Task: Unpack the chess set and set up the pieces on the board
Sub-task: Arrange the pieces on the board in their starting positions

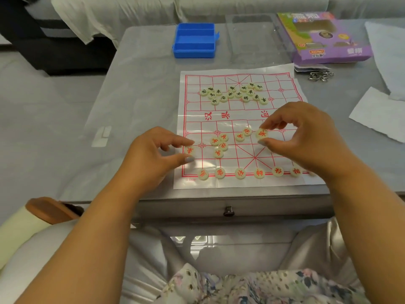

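A white paper xiangqi board (238,116) with a red printed grid lies flat on the grey counter (140,88), and it shows fold creases. The pieces are small cream round discs with one character on top. The black-lettered pieces (234,94) lie in a loose cluster on the far half of the board. Along the near edge a row of red-lettered pieces (249,172) stands on the grid line, and some more red pieces (219,144) lie loose in the near half. The left hand (153,154) has its grip closed on one red disc (189,149) at the left border of the board, between thumb and forefinger. The right hand (300,137) pinches another red disc (262,134) between thumb and fingertips, tilted up so its character faces the camera. Beyond the board a blue plastic case (194,40) lies open, and a purple game box (324,37) rests at the far right.
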Motion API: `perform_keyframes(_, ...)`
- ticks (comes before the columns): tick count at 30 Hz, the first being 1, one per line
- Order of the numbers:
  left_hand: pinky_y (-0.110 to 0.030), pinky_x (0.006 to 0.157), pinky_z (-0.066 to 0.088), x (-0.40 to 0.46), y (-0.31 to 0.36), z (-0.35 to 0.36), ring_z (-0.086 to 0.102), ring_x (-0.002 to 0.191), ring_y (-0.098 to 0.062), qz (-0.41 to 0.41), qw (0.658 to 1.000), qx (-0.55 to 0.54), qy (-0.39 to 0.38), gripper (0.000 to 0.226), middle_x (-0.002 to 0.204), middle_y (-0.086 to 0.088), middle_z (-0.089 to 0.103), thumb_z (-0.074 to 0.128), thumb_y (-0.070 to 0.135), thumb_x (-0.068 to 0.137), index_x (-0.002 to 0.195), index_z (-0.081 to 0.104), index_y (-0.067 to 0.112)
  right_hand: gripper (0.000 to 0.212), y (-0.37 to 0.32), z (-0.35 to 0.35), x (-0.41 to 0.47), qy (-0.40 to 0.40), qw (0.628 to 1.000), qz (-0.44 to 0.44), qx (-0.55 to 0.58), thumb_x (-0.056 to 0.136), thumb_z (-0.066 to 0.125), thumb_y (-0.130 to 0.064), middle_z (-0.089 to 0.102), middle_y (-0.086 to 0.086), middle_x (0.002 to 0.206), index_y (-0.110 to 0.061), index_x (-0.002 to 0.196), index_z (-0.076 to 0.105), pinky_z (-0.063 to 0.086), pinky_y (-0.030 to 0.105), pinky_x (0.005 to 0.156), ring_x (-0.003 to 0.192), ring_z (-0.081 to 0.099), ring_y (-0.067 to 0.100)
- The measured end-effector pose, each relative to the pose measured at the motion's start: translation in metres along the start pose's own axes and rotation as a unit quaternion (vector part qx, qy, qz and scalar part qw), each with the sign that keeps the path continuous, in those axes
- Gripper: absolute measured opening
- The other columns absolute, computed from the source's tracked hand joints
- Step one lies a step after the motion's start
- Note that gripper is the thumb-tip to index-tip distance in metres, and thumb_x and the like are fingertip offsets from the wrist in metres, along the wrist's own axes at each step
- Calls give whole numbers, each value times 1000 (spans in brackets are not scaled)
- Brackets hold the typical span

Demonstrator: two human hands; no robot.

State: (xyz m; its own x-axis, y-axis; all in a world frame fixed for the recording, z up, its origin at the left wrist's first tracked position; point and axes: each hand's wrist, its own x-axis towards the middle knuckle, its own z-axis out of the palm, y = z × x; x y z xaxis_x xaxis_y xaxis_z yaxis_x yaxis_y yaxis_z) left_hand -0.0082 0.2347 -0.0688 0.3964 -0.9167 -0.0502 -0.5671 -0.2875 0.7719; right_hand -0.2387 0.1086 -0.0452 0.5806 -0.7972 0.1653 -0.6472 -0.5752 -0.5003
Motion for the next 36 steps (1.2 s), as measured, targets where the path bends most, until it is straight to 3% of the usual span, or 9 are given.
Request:
perform_keyframes(7, -7, 64, 38, -20, -12, -9, 51, 81, -6, 11, 999, 43, -32, 28, 90, 14, 55, 76, 27, 73, 98, 70, 37, 23, 4, -5, -12, 6, 1000, 0, 14, 73, 76, -29, 58, -9, 93, -28, 91, 61, 38, 11, 69, 84, 55, 12)
perform_keyframes(12, -5, 62, 42, -34, 2, -14, 53, 82, -5, 98, 994, 11, 38, 29, 85, 18, 57, 72, 44, 61, 90, 64, 41, 23, -1, -7, -16, 12, 1000, -20, 18, 73, 75, -29, 60, -7, 93, -28, 91, 61, 40, 13, 71, 84, 55, 12)
perform_keyframes(16, -4, 64, 41, -40, 10, -18, 52, 81, -2, 170, 982, 5, 80, 29, 83, 19, 58, 73, 46, 62, 89, 62, 41, 23, -1, -6, -15, 12, 1000, -22, 14, 74, 75, -30, 59, -8, 92, -29, 91, 61, 39, 12, 71, 83, 55, 11)
perform_keyframes(23, -3, 66, 42, -41, 12, -18, 53, 81, -5, 204, 973, -6, 107, 30, 87, 16, 60, 73, 47, 63, 89, 60, 40, 23, 1, -8, -15, 16, 1000, -22, 8, 73, 75, -32, 59, -9, 92, -30, 92, 61, 40, 12, 70, 82, 55, 9)
perform_keyframes(28, -4, 65, 42, -38, 11, -17, 52, 79, -5, 186, 976, 9, 109, 31, 83, 16, 60, 71, 52, 62, 88, 61, 37, 23, 1, -8, -15, 20, 1000, -20, 9, 73, 75, -31, 59, -8, 93, -30, 91, 61, 41, 13, 70, 82, 55, 10)
perform_keyframes(33, -10, 58, 40, -22, -6, -8, 51, 72, -9, 41, 998, 37, 14, 27, 79, 14, 58, 80, 37, 63, 86, 68, 40, 25, 16, -17, -17, 25, 1000, 1, 7, 72, 75, -33, 60, -7, 93, -29, 93, 61, 39, 13, 68, 81, 56, 10)
perform_keyframes(36, -15, 58, 40, -18, -14, -2, 51, 70, -12, 3, 999, 41, -34, 26, 81, 10, 58, 82, 29, 67, 90, 71, 37, 26, 32, -30, -22, 23, 998, 50, 5, 72, 76, -32, 60, -7, 94, -27, 94, 62, 38, 14, 64, 80, 55, 8)
